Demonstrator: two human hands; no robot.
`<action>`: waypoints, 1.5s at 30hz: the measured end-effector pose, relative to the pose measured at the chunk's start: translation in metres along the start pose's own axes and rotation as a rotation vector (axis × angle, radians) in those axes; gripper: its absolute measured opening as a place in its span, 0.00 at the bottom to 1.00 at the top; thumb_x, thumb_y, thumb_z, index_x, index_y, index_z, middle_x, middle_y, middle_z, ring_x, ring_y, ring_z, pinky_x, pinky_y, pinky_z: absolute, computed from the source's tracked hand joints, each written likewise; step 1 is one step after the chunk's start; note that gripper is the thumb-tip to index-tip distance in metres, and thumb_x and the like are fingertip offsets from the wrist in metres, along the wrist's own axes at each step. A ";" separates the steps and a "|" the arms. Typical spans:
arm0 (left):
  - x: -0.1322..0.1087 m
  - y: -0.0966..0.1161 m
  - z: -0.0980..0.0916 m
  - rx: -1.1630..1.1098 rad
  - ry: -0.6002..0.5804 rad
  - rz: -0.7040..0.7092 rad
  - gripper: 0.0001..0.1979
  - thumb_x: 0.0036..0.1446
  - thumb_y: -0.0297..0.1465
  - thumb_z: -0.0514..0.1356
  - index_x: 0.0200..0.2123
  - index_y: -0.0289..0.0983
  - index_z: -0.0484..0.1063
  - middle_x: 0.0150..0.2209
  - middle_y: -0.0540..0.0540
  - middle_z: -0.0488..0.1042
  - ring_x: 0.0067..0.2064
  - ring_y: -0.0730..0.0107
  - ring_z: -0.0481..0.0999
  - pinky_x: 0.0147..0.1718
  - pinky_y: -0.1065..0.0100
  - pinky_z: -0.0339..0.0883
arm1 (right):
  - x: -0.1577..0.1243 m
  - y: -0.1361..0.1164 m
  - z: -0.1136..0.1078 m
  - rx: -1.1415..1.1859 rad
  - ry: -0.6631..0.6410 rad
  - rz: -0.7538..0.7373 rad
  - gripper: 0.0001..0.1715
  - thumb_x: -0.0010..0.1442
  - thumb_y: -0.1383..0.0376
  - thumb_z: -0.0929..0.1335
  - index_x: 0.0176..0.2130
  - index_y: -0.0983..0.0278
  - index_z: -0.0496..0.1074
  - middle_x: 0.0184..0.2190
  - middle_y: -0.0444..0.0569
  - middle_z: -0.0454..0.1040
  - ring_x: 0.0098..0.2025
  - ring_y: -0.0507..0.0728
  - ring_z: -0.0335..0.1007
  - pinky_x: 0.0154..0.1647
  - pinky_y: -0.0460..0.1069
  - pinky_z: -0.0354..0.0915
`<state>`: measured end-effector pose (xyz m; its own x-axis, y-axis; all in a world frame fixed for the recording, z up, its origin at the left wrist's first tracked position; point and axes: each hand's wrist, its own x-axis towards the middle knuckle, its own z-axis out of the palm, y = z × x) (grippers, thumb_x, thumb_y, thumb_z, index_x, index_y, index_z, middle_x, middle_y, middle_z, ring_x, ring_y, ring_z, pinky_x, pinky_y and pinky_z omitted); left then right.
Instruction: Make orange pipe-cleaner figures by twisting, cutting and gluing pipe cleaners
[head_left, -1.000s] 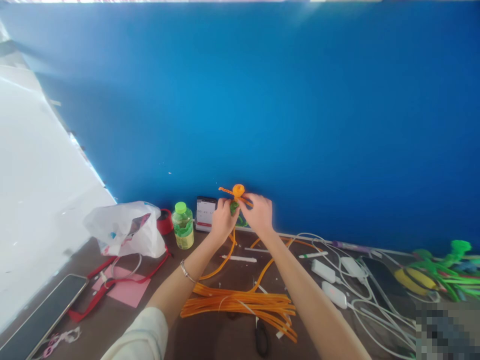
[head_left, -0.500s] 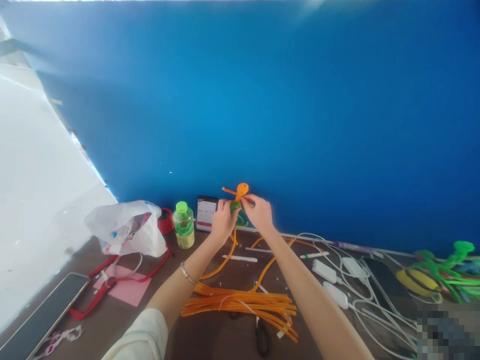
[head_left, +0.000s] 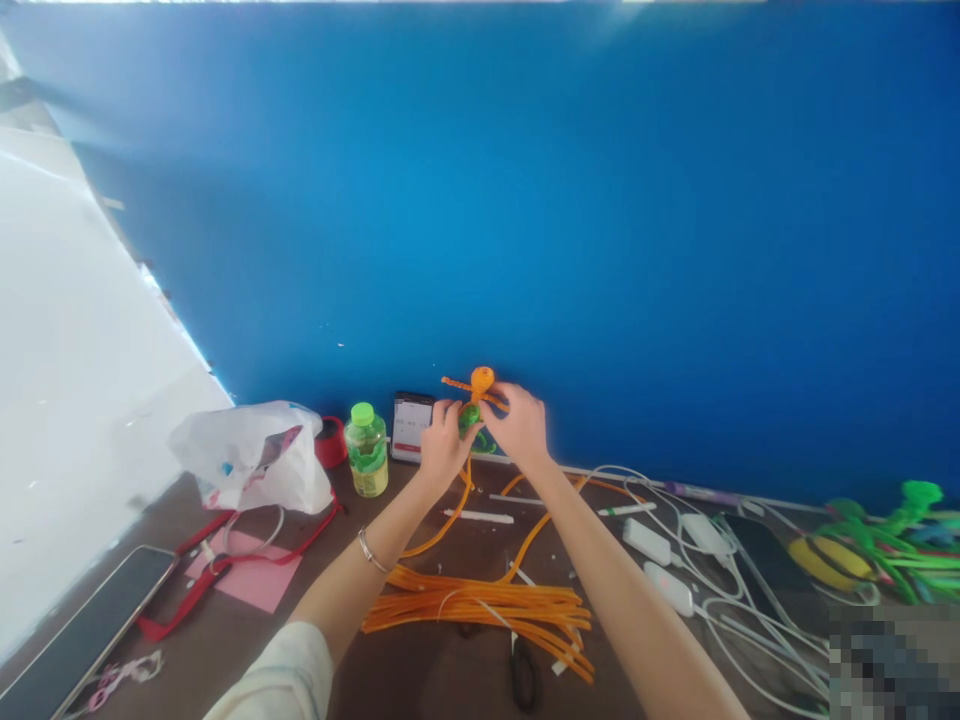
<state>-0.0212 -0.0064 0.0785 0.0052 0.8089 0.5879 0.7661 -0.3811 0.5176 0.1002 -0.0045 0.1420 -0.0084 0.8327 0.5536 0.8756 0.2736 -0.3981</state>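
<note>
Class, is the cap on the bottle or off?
On: the green cap sits atop the bottle, which stands upright on the table. How tightly it is screwed, I cannot tell.

No text can be read with certainty. The upright phone (head_left: pixel 411 425) shows a row of digit-like marks — too blurred to make out — and the label (head_left: pixel 370 478) on the green-capped bottle (head_left: pixel 366 438) is equally illegible.

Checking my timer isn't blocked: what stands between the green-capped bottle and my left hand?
In the head view, a phone with a lit screen stands between the green-capped bottle and your left hand.
</note>
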 end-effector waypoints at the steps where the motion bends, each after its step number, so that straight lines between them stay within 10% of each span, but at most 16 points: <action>1: -0.001 0.000 0.000 -0.011 0.015 0.001 0.21 0.55 0.42 0.52 0.49 0.36 0.61 0.46 0.40 0.65 0.35 0.69 0.72 0.24 0.72 0.61 | 0.000 0.000 0.000 -0.001 0.004 -0.002 0.14 0.53 0.61 0.63 0.40 0.62 0.68 0.39 0.52 0.74 0.41 0.61 0.67 0.41 0.55 0.57; 9: -0.026 -0.003 -0.025 -0.223 0.180 0.054 0.15 0.60 0.30 0.45 0.47 0.34 0.62 0.41 0.39 0.68 0.35 0.72 0.71 0.29 0.73 0.63 | -0.012 0.000 -0.016 0.057 0.168 -0.001 0.22 0.54 0.57 0.63 0.46 0.64 0.64 0.44 0.55 0.70 0.46 0.61 0.64 0.46 0.56 0.57; 20: -0.112 -0.032 -0.021 0.254 -0.525 0.017 0.10 0.55 0.36 0.52 0.33 0.38 0.71 0.34 0.45 0.69 0.38 0.66 0.68 0.35 0.67 0.60 | -0.107 -0.002 -0.053 0.496 0.464 0.316 0.13 0.54 0.60 0.64 0.38 0.65 0.68 0.37 0.52 0.71 0.39 0.57 0.67 0.43 0.54 0.62; 31: -0.126 -0.026 -0.026 0.139 -0.536 0.233 0.14 0.60 0.32 0.47 0.36 0.41 0.73 0.36 0.46 0.70 0.36 0.69 0.68 0.37 0.65 0.57 | -0.214 -0.002 -0.051 0.360 0.368 0.393 0.13 0.56 0.60 0.62 0.38 0.65 0.67 0.35 0.53 0.71 0.36 0.57 0.67 0.40 0.54 0.64; 40: -0.165 -0.034 -0.073 -0.039 -0.626 0.478 0.23 0.53 0.47 0.52 0.45 0.38 0.69 0.43 0.42 0.67 0.44 0.62 0.67 0.46 0.61 0.58 | -0.254 -0.007 -0.012 -0.166 -0.367 -0.150 0.36 0.52 0.48 0.63 0.56 0.59 0.59 0.55 0.53 0.62 0.59 0.65 0.50 0.58 0.66 0.37; 45: -0.191 -0.047 -0.093 0.029 -0.560 0.485 0.22 0.55 0.42 0.52 0.51 0.38 0.63 0.45 0.41 0.66 0.47 0.62 0.65 0.48 0.59 0.57 | -0.272 -0.006 0.006 -0.189 -0.312 -0.105 0.28 0.58 0.52 0.59 0.53 0.62 0.62 0.50 0.55 0.67 0.54 0.62 0.58 0.56 0.62 0.43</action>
<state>-0.1183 -0.1848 -0.0004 0.6683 0.6630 0.3374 0.6110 -0.7479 0.2594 0.0945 -0.2298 -0.0113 -0.2238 0.9193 0.3237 0.9355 0.2958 -0.1934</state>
